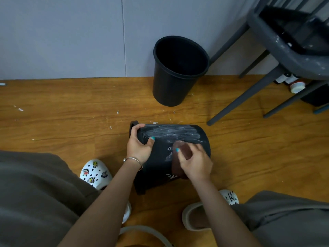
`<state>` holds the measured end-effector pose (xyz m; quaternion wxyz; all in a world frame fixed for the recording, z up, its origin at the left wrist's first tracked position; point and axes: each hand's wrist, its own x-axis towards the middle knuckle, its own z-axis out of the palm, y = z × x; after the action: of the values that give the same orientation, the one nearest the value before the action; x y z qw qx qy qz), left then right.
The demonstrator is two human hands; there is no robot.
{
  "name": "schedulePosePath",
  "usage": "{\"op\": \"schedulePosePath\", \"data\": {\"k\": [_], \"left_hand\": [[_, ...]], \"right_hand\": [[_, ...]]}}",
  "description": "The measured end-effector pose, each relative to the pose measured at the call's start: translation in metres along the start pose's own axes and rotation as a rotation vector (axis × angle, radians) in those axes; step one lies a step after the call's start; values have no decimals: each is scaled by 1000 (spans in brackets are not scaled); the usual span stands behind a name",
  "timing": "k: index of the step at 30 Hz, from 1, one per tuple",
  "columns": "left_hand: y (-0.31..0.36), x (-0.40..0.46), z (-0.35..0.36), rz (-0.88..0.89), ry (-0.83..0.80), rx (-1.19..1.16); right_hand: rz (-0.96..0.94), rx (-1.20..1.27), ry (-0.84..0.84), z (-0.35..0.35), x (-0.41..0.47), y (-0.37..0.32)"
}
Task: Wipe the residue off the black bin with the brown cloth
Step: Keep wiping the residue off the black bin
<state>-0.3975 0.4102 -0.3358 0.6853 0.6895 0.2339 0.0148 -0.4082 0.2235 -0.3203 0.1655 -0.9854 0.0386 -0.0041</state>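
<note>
Fingers (199, 148) of the right hand (196, 162) pinch the brown cloth (179, 164) against the tipped black bin (160, 157); at nine o'clock, left hand (139, 142) fingers curl over its rim.

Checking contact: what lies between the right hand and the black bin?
In the head view, the brown cloth lies between the right hand and the black bin.

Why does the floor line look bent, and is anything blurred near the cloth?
Head view: wide-angle distortion bows the floor edge; the right hand and brown cloth smear slightly with motion; soft even light, white residue clear on the lying black bin.
</note>
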Motion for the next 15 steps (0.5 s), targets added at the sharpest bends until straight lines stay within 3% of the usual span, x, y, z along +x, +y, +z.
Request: {"op": "schedulePosePath", "data": {"k": [3, 6, 8, 9, 13, 15], "left_hand": [[1, -2, 2, 0, 16, 14], [-1, -3, -2, 3, 6, 11], [-1, -2, -4, -6, -7, 28], [0, 0, -4, -10, -12, 40], [9, 5, -1, -21, -10, 94], [9, 5, 0, -14, 5, 110]], "right_hand": [[147, 114, 87, 8, -10, -20], [-86, 159, 51, 23, -41, -45], [-223, 105, 4, 19, -35, -25], [-203, 75, 2, 14, -27, -13], [178, 146, 88, 10, -13, -8], [171, 168, 80, 19, -26, -37]]}}
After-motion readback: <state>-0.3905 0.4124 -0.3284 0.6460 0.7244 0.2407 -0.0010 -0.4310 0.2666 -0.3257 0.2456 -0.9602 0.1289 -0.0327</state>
